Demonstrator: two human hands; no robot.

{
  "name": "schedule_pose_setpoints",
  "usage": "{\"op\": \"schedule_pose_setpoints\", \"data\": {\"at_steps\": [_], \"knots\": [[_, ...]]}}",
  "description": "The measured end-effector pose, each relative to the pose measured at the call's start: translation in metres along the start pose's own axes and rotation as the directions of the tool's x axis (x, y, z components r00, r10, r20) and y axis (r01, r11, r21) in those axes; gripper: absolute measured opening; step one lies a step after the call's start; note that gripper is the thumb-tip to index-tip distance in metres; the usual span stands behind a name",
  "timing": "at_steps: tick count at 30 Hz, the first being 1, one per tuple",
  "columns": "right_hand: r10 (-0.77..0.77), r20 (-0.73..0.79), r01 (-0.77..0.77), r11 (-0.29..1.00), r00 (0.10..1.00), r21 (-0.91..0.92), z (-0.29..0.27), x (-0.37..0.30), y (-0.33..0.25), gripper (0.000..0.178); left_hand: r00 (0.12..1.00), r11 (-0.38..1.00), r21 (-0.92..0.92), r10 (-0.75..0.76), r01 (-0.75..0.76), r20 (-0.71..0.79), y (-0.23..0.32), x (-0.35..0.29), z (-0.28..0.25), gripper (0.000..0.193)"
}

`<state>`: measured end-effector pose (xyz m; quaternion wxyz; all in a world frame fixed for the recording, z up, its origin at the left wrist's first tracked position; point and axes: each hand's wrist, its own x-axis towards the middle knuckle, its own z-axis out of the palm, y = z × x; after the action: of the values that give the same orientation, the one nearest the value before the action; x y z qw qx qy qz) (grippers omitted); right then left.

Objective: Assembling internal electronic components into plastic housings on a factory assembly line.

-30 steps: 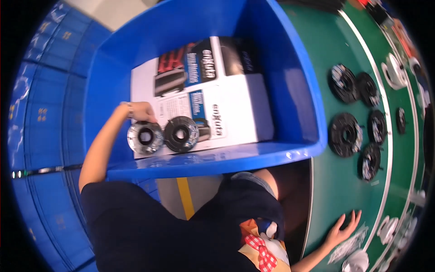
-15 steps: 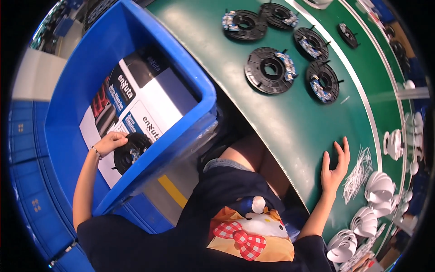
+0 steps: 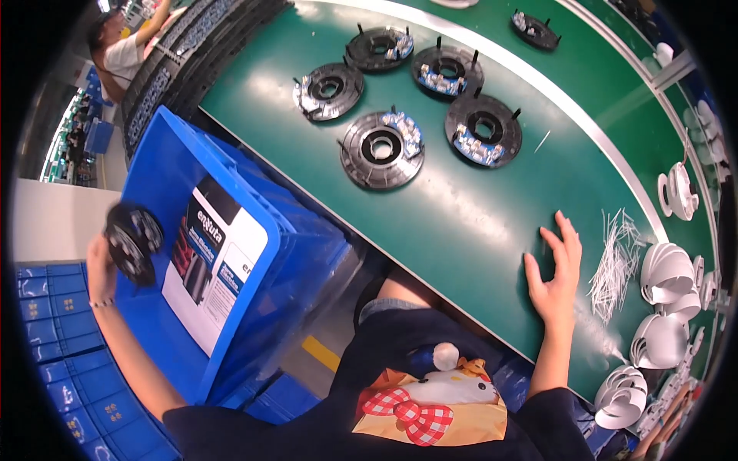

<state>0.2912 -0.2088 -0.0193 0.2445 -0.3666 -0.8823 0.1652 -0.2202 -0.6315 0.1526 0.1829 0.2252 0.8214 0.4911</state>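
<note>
My left hand [image 3: 100, 269] grips a black round plastic base [image 3: 129, 250] with a circuit board, at the left rim of a blue bin [image 3: 261, 253]. It is blurred, and a second base may overlap it. Inside the bin is a printed white and black carton [image 3: 204, 284]. On the green table [image 3: 469, 223] my right hand [image 3: 557, 280] has its fingers spread and holds nothing. Several black bases with blue circuit boards lie toward the table's far left, the nearest base [image 3: 382, 150] being closest to the bin.
Beside my right hand lies a bundle of thin white strips [image 3: 615, 265]. Nested white curved parts [image 3: 665, 276] line the right edge. Another black base [image 3: 536, 31] sits beyond the white line. Stacked black trays [image 3: 181, 69] and a person [image 3: 123, 58] are at the far left.
My left hand has come up from the carton to the bin's left rim with the black base. The view has turned left. My right hand still rests open on the table.
</note>
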Motion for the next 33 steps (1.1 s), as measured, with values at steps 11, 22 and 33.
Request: {"op": "schedule_pose_setpoints", "data": {"at_steps": [11,22,33], "knots": [[-0.01,0.024,0.008,0.999,1.0,0.048,-0.008,-0.004,-0.002,0.043,0.945,0.908,-0.268,-0.297,0.323,0.134,0.023,0.247,0.285,0.03],[0.012,0.065,-0.014,1.0,0.998,0.028,-0.008,-0.005,-0.001,0.045,0.931,0.946,0.173,-0.306,0.274,0.201,0.049,0.245,0.27,0.026],[-0.018,0.039,0.015,0.998,0.999,0.069,-0.024,-0.011,-0.006,0.047,0.973,0.203,0.957,-0.06,-0.206,0.222,-0.02,0.304,0.238,0.025]]}}
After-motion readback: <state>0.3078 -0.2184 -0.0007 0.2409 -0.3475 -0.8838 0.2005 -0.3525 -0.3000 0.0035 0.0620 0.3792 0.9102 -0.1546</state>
